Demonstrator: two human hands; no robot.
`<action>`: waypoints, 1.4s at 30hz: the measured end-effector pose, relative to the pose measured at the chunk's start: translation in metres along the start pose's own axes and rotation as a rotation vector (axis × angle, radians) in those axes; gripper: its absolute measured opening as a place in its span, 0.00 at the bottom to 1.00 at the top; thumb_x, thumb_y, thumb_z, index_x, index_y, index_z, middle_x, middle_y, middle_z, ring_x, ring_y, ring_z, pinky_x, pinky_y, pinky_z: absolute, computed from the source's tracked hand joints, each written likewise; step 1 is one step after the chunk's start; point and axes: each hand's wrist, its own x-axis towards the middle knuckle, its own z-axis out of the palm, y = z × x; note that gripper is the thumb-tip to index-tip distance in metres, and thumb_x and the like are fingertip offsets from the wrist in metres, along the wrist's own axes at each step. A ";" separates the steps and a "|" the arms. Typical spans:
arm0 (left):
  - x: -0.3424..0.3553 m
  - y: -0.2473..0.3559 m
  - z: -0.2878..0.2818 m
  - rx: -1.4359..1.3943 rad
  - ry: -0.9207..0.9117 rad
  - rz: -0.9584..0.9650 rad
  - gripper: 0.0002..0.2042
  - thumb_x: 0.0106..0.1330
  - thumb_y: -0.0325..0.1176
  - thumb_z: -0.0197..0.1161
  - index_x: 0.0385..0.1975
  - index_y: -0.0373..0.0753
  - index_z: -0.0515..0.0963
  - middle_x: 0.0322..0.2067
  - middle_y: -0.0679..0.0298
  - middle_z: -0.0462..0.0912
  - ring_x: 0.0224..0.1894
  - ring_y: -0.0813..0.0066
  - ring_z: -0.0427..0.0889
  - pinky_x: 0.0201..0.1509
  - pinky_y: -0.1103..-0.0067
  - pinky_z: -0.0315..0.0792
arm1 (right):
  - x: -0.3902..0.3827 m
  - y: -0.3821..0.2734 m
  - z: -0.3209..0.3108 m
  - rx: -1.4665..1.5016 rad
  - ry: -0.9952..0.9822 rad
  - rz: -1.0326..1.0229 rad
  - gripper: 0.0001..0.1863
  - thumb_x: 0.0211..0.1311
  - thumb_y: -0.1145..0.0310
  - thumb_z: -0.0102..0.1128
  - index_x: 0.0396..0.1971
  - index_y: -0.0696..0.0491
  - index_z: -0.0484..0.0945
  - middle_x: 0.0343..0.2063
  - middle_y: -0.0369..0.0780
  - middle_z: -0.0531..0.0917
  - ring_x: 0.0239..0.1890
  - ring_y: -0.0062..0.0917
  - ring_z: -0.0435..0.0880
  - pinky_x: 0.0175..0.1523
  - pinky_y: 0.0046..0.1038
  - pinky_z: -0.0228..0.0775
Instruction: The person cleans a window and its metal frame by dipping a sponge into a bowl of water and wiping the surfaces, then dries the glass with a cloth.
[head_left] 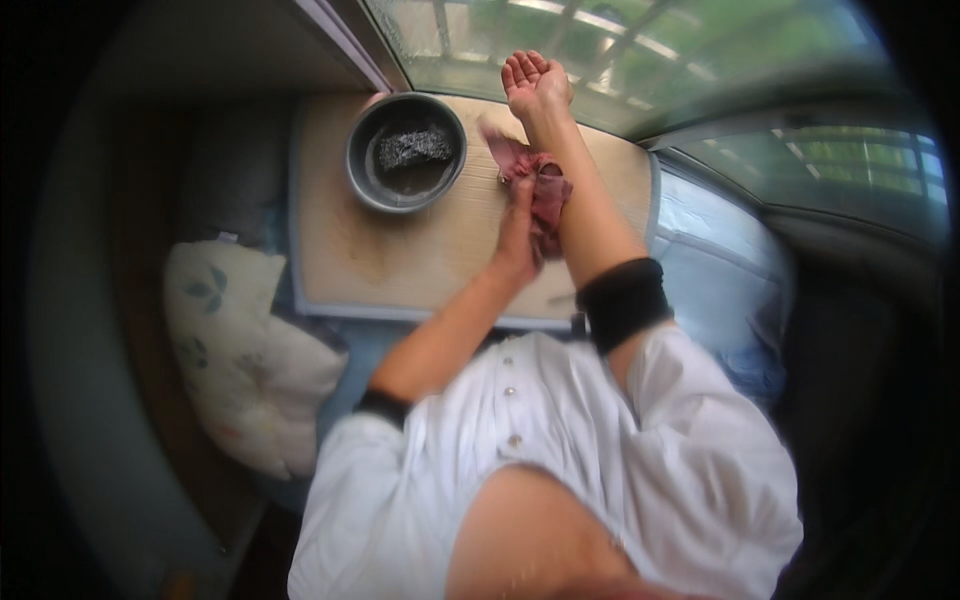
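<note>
My left hand [518, 235] is closed on a crumpled dusky-red cloth [548, 195], pressing it against the inner side of my right forearm. One loose corner of the cloth is blurred by motion. Stretched out toward the window, my right hand [538, 85] is palm up with its fingers loosely bent, and nothing lies in it. To the left of both hands, a round grey basin [357, 165] stands on the low table [400, 265]. Inside the basin rests a dark, glittering crumpled lump [413, 148], perhaps in a little water; its kind is unclear.
A window [640, 60] with bars beyond the glass borders the table's far side. Light blue bedding or cushioning [705, 250] lies to the right. At the left is a cream cushion [225, 350] with a leaf pattern, beside a wall.
</note>
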 end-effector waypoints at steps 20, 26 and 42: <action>-0.099 0.102 0.161 0.494 -0.168 -0.064 0.21 0.65 0.42 0.60 0.53 0.39 0.69 0.42 0.59 0.80 0.42 0.72 0.82 0.47 0.78 0.78 | -0.103 -0.120 0.041 -2.127 -1.008 -1.197 0.11 0.54 0.64 0.56 0.37 0.48 0.79 0.37 0.41 0.82 0.43 0.34 0.82 0.44 0.34 0.73; -0.093 0.187 0.171 0.109 -0.415 0.205 0.27 0.68 0.52 0.50 0.59 0.40 0.67 0.52 0.59 0.76 0.53 0.68 0.77 0.57 0.69 0.72 | -0.188 -0.160 0.052 -0.668 -0.824 0.208 0.33 0.66 0.42 0.50 0.64 0.47 0.62 0.50 0.42 0.75 0.48 0.31 0.77 0.49 0.37 0.78; -0.084 0.208 0.184 0.617 -0.637 0.453 0.39 0.66 0.57 0.54 0.72 0.55 0.43 0.68 0.56 0.53 0.66 0.60 0.61 0.63 0.56 0.64 | -0.300 -0.234 0.112 -0.488 -1.000 -0.272 0.06 0.60 0.69 0.65 0.34 0.55 0.79 0.29 0.35 0.81 0.29 0.18 0.80 0.33 0.20 0.75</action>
